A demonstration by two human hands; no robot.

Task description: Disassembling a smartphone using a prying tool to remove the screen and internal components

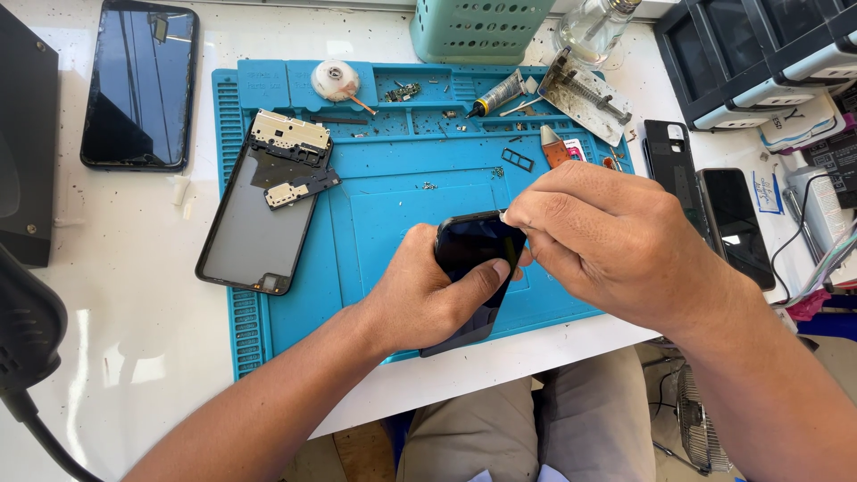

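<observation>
Head view, looking straight down at a white bench speckled with grit, so here's the layout from big stuff to small. Blue silicone repair mat takes up the middle, its near edge sitting just back from the bench edge at 6 o'clock. Past that edge you can see the person's grey trousers and a small fan on the floor. A black box hugs the 9 o'clock edge, with a dark cable arm below it. At 3 o'clock, black drawer bins and two dark phones crowd things, so most of the open room is the bare white strip at 8 o'clock.

At 10 o'clock a black phone lies face up on the bench. On the mat's left side there's an opened phone back with a circuit board on top. Mint green basket and a glass bottle sit at 12 o'clock, a metal clamp jig and a glue tube just below.

The dark phone being worked on is dead centre, tilted up off the mat. Left hand has a closed grip on it, thumb across the glass. Right hand is pinched shut at the phone's top corner; can't tell what's between the fingertips.
</observation>
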